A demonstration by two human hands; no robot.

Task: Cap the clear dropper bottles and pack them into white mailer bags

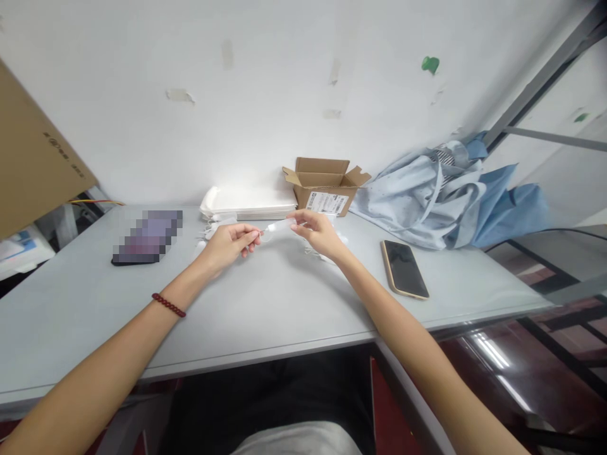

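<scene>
Above the middle of the grey table, a small white translucent strip [281,225] with a thin loop at its left end stretches between my two hands. My left hand [234,243], with a dark red bead bracelet on the wrist, pinches the loop end between thumb and fingertips. The strip's right end is between the thumb and fingers of my right hand [317,232]. Small white pieces with strings [313,251] lie on the table under my right hand. More white pieces [226,219] lie behind my left hand, partly hidden by it.
A white stack of paper or envelopes [251,202] and an opened cardboard box [327,189] stand against the wall. Light blue cloth [422,196] is heaped at the right, near a phone [405,270]. A pixelated flat object [149,237] lies left; a large cardboard sheet [38,151] leans beyond.
</scene>
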